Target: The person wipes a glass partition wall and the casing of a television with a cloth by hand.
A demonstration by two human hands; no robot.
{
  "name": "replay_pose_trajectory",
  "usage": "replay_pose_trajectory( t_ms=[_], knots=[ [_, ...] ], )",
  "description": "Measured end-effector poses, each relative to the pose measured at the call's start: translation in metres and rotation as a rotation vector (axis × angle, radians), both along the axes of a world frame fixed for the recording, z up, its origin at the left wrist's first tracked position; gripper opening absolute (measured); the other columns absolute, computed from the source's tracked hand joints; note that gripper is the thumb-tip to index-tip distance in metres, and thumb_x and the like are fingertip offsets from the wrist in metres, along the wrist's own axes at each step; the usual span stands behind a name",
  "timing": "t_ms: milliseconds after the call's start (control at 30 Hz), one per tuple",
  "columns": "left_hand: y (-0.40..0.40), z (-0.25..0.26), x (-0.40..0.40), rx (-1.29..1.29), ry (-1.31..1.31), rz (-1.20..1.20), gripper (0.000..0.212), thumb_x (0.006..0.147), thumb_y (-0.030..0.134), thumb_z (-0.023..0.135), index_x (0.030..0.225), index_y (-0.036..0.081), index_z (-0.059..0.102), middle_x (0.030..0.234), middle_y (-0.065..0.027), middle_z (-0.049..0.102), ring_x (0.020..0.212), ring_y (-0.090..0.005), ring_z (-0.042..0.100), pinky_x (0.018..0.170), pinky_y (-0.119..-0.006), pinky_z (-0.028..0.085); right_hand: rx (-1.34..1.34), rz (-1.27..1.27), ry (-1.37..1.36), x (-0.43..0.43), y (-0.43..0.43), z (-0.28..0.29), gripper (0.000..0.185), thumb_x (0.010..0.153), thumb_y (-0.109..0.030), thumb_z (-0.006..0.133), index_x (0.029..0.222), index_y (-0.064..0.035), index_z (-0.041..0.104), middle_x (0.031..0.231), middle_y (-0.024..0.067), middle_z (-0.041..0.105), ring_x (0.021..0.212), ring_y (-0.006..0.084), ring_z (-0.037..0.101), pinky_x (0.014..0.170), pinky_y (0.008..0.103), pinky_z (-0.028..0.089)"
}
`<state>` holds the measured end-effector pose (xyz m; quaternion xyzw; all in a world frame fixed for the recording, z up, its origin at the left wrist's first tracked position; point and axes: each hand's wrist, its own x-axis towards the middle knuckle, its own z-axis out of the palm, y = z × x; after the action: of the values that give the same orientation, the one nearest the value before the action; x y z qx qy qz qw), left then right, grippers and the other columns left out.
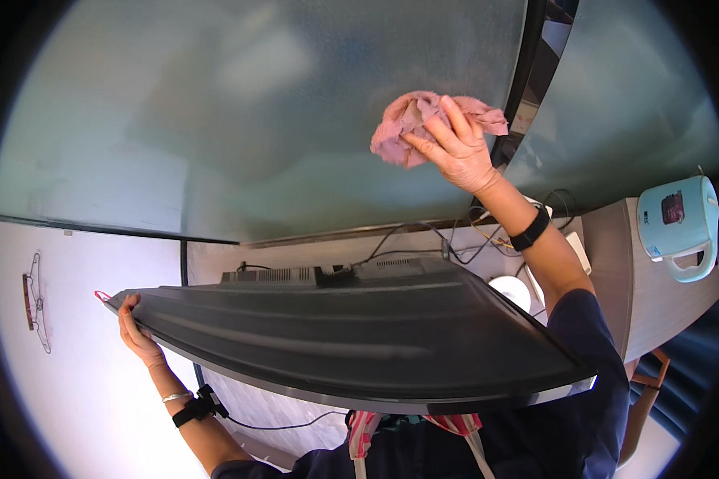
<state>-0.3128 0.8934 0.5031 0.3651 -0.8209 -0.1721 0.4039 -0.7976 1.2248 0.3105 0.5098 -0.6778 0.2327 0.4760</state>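
Note:
My right hand [455, 143] holds a crumpled pink cloth [404, 123], fingers spread over it, at a large frosted glass panel [263, 138]. Whether the cloth presses on the glass, I cannot tell. A flat-screen television [335, 335], its black back towards the glass, stands between me and the panel. My left hand [135, 329] grips the television's edge near its left corner, with fingers over the back. A red loop [102, 296] sticks out at that corner. The screen side faces my body and is hidden.
Cables [455, 251] run behind the television. To the right, a light blue electric kettle [674, 221] stands on a wooden cabinet [659, 317]. A dark metal frame post [524, 90] divides the glass. A round white object [510, 293] sits below my right forearm. Hangers [38, 305] hang on the left wall.

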Motion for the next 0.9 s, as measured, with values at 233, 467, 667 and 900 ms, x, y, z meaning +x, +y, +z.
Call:
replay_pose_trajectory(
  t_ms=[233,467,667,900],
  knots=[
    [0.001,0.004,-0.002,-0.01,-0.03,-0.005,0.043,0.094,0.03,0.033,0.097,-0.002,0.062,0.101,-0.0122,0.062,0.109,-0.0259,0.051,0.099,-0.037,0.032,0.632,0.125,0.012,-0.017,0.046,-0.169,0.042,0.069,-0.022,0.057,0.11,-0.0142,0.06,0.128,-0.0019,0.043,0.127,0.0225,0.034,0.092,0.0342,0.034],
    [0.008,0.007,0.004,-0.027,-0.026,0.028,0.043,0.094,0.029,0.031,0.097,-0.002,0.061,0.104,-0.0123,0.062,0.108,-0.0256,0.051,0.099,-0.037,0.033,0.488,0.447,-0.163,0.018,-0.016,-0.056,0.027,0.061,-0.018,0.059,0.086,-0.0084,0.064,0.126,0.0047,0.047,0.107,0.0245,0.047,0.086,0.0341,0.043],
    [0.003,-0.001,0.0,-0.025,-0.001,0.03,0.043,0.093,0.027,0.031,0.099,-0.004,0.06,0.104,-0.0131,0.061,0.11,-0.027,0.051,0.1,-0.039,0.032,-0.104,0.498,0.02,0.045,-0.102,0.07,0.029,0.061,-0.015,0.064,0.09,-0.0105,0.064,0.119,0.0016,0.053,0.104,0.0226,0.051,0.08,0.0332,0.045],
    [0.006,0.002,0.006,0.079,0.081,-0.003,0.041,0.092,0.025,0.031,0.099,-0.003,0.061,0.104,-0.0128,0.062,0.111,-0.0269,0.05,0.102,-0.041,0.031,0.155,0.56,-0.135,0.042,-0.104,-0.045,0.034,0.071,-0.012,0.063,0.105,-0.0137,0.057,0.114,-0.0016,0.048,0.101,0.0181,0.051,0.078,0.0275,0.045]
  ],
)
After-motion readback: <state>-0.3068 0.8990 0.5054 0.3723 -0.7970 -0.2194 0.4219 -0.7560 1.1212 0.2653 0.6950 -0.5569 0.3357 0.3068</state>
